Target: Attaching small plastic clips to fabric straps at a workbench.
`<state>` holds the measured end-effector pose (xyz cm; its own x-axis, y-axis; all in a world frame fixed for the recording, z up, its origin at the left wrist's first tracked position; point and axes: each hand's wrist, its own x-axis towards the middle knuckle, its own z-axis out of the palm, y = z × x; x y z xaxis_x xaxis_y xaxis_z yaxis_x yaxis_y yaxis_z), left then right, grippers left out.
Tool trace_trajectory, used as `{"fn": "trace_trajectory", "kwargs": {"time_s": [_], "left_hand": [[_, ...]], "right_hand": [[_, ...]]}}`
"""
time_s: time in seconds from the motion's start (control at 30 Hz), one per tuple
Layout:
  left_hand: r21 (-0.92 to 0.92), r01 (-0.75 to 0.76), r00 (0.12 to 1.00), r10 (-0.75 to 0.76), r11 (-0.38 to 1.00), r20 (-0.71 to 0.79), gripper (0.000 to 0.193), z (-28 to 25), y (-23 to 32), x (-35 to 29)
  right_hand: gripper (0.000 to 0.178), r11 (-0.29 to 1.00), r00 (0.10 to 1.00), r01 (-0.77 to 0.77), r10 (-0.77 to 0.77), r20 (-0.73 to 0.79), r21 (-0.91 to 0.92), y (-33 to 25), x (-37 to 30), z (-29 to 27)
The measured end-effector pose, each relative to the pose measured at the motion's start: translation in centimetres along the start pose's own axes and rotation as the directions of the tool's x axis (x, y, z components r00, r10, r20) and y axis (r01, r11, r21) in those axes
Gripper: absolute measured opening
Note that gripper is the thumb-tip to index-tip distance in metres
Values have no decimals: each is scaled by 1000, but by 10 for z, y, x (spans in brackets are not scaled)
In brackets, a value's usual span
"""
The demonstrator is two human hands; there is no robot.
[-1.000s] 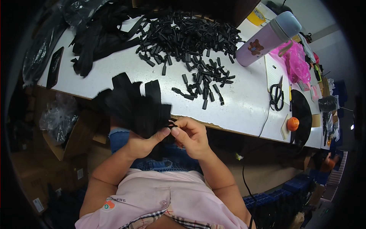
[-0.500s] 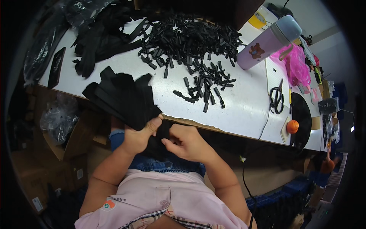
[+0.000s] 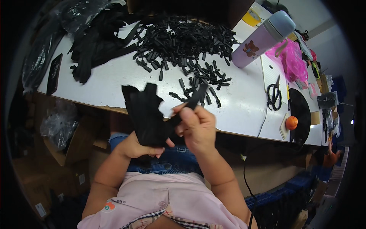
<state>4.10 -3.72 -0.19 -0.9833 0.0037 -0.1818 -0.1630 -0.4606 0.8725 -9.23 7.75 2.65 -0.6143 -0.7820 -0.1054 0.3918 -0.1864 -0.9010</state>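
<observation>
Bundle of black strips (image 3: pixel 146 118): matte, flat, fabric-like; layers stacked and overlapping. The upper ends fan out unevenly and point away from the body. The lower part is gripped in the left hand (image 3: pixel 139 148), in front of the near edge of the counter (image 3: pixel 236 114).

Single black strip (image 3: pixel 198 96): narrow, flat, slightly blurred. It is pinched in the right hand (image 3: pixel 198 128) and slants up to the right. Its lower end meets the bundle's outline; contact cannot be determined.
</observation>
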Motion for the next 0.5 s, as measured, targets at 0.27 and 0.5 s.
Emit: {"fn": "trace_trajectory", "kwargs": {"time_s": [0.27, 0.5], "left_hand": [[-96, -392, 833, 308, 915, -459, 34, -6, -6, 1], [215, -456, 741, 503, 863, -445, 24, 12, -4, 10]], "right_hand": [[10, 821, 894, 378, -204, 399, -427, -21, -16, -12], [10, 511, 803, 572, -189, 566, -642, 29, -10, -6]]}}
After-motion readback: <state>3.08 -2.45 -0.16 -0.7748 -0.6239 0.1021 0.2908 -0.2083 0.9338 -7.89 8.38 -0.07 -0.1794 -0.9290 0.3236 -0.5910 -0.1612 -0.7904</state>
